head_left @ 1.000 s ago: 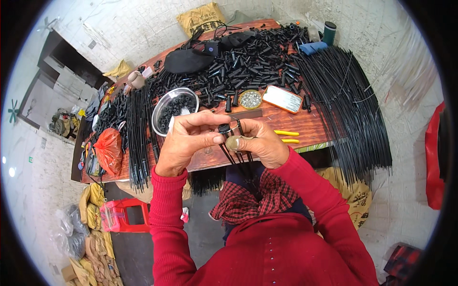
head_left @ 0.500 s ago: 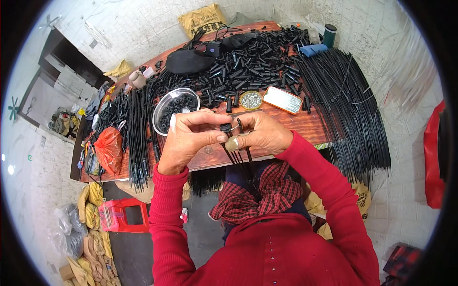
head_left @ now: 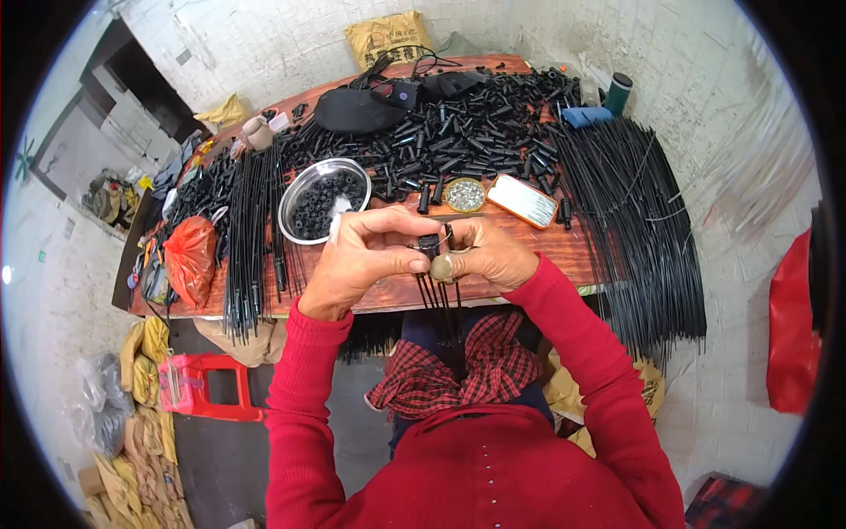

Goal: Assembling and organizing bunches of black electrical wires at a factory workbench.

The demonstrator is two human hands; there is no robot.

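My left hand (head_left: 357,260) pinches a small round black plastic hub (head_left: 429,243) between thumb and fingers. Several thin black rods (head_left: 434,291) hang down from it toward my lap. Against the hub's right side, my right hand (head_left: 495,256) pinches the black end of one rod (head_left: 448,233), where a bit of thin wire shows. A grey-brown cover sits on the right thumb, and something white is wrapped on a left finger. Behind my left hand stands a steel bowl (head_left: 285,231) of small black plastic parts.
Black tubes (head_left: 476,137) are heaped across the wooden table (head_left: 564,251). Bundled black rods lie at right (head_left: 630,220) and left (head_left: 249,238). A round tin (head_left: 464,194) of small metal bits sits beside an orange-rimmed tray (head_left: 522,201). A red stool (head_left: 211,388) stands below left.
The view has shifted slightly. Both hands stay together at the hub; the right thumb has tilted and the rod end now sits closer against the hub.
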